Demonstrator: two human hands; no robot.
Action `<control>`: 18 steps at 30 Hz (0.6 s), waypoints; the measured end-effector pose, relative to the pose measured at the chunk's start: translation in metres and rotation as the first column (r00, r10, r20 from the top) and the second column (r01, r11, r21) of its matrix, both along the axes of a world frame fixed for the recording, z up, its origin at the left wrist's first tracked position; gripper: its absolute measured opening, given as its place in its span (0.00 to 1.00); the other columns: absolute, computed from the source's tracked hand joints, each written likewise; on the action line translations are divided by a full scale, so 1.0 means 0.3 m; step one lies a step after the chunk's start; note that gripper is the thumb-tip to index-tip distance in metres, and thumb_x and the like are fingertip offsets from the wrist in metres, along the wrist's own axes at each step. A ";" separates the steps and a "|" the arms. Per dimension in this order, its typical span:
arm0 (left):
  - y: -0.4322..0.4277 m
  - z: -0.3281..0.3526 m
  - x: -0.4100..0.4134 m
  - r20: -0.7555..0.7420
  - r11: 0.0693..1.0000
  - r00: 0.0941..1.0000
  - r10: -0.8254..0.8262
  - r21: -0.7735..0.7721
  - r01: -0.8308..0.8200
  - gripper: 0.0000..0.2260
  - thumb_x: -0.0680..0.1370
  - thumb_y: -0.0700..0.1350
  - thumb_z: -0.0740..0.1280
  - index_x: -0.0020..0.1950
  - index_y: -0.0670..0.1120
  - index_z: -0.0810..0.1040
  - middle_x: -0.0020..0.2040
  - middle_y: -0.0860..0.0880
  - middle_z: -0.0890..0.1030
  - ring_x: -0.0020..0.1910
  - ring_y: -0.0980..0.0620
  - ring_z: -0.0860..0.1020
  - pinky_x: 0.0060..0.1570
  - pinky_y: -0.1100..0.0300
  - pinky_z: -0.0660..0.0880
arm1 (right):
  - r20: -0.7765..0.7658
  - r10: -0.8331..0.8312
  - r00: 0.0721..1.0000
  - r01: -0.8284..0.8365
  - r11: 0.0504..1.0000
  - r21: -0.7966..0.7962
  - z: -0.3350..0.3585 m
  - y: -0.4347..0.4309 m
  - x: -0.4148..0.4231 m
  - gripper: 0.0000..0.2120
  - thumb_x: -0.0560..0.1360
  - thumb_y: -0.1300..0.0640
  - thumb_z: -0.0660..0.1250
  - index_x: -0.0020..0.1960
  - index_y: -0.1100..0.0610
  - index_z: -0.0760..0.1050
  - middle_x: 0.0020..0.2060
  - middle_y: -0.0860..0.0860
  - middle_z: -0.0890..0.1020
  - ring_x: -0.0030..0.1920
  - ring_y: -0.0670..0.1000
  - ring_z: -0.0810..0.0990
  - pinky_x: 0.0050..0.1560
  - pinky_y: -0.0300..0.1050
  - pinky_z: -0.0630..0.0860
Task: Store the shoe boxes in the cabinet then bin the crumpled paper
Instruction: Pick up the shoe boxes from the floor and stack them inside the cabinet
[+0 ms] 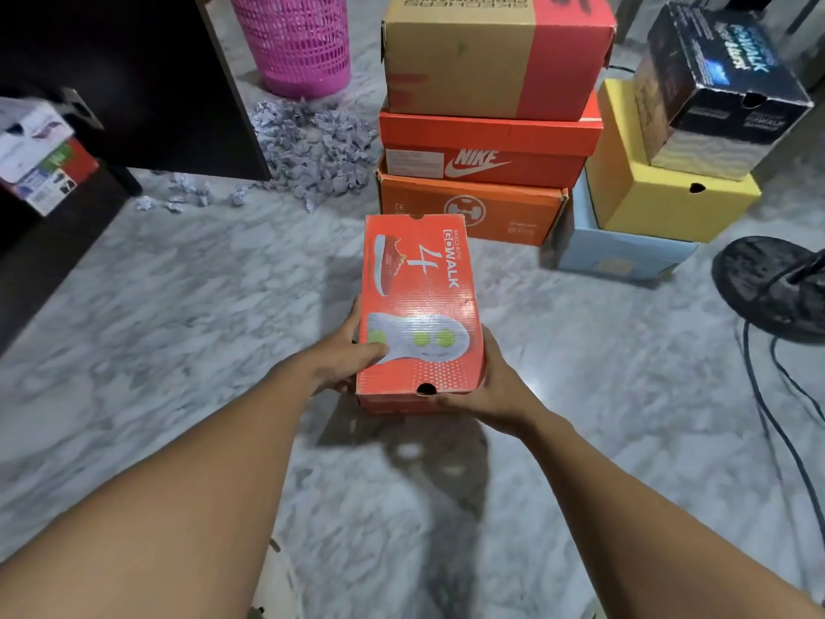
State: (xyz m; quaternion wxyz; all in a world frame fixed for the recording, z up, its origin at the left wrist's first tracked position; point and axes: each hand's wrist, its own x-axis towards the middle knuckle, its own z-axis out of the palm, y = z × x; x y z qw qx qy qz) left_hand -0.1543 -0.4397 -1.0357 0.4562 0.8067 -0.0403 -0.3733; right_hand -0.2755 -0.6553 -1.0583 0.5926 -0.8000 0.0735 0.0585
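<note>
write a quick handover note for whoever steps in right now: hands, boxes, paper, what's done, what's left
Hands: left hand and right hand both grip the red Gowalk box, off the floor.
Boxes: brown-red box on Nike box on orange box; beside them black box on yellow box, that on or in a light blue box.
Paper: crumpled paper lies on the floor by the pink basket.
Done: a blurred box seems to sit in the dark cabinet, left.
Left: store the held box and six more, then bin the paper.
</note>
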 end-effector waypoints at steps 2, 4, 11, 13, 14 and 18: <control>0.003 0.002 -0.004 0.005 1.000 1.000 0.007 -0.011 -0.006 0.38 0.79 0.46 0.66 0.73 0.73 0.44 0.47 0.53 0.82 0.34 0.57 0.82 0.33 0.58 0.80 | 0.024 -0.030 0.999 0.030 1.000 0.000 -0.020 0.008 0.003 0.48 0.63 0.52 0.84 0.74 0.42 0.58 0.66 0.39 0.74 0.65 0.42 0.77 0.62 0.50 0.78; 0.008 0.005 -0.004 -0.008 1.000 1.000 0.024 -0.006 -0.024 0.39 0.79 0.47 0.67 0.72 0.74 0.43 0.51 0.52 0.82 0.41 0.52 0.84 0.39 0.51 0.83 | 0.033 -0.044 0.998 0.044 0.999 -0.001 -0.026 0.016 0.008 0.48 0.63 0.49 0.84 0.73 0.39 0.59 0.65 0.38 0.75 0.64 0.42 0.78 0.62 0.51 0.79; 0.070 0.008 -0.016 0.055 0.996 0.995 0.087 0.013 -0.088 0.44 0.77 0.50 0.70 0.75 0.69 0.38 0.62 0.53 0.79 0.51 0.54 0.82 0.37 0.62 0.79 | 0.119 -0.034 0.992 0.046 0.994 -0.101 -0.010 0.073 0.041 0.41 0.67 0.50 0.80 0.69 0.32 0.59 0.61 0.33 0.77 0.59 0.38 0.79 0.56 0.42 0.78; 0.100 0.022 -0.018 0.075 0.994 0.991 0.109 0.017 -0.110 0.44 0.77 0.51 0.70 0.75 0.69 0.39 0.63 0.53 0.78 0.52 0.54 0.81 0.37 0.64 0.78 | 0.146 -0.013 0.989 0.029 0.994 -0.106 0.004 0.092 0.064 0.39 0.68 0.50 0.79 0.69 0.33 0.60 0.61 0.34 0.77 0.59 0.38 0.79 0.55 0.40 0.77; 0.113 0.031 -0.018 0.085 0.992 0.989 0.124 0.013 -0.125 0.43 0.77 0.51 0.70 0.75 0.69 0.40 0.63 0.53 0.78 0.51 0.54 0.81 0.38 0.64 0.78 | 0.160 0.000 0.987 0.017 0.994 -0.104 0.007 0.099 0.079 0.39 0.68 0.50 0.79 0.70 0.35 0.61 0.61 0.35 0.78 0.59 0.39 0.79 0.55 0.40 0.77; 0.170 0.079 -0.004 0.149 0.978 0.968 0.203 0.017 -0.208 0.40 0.77 0.50 0.70 0.76 0.69 0.44 0.62 0.54 0.78 0.46 0.55 0.81 0.30 0.64 0.77 | 0.189 0.052 0.981 -0.036 0.996 -0.086 0.037 0.141 0.163 0.37 0.68 0.51 0.79 0.70 0.39 0.63 0.60 0.35 0.78 0.57 0.36 0.79 0.50 0.32 0.76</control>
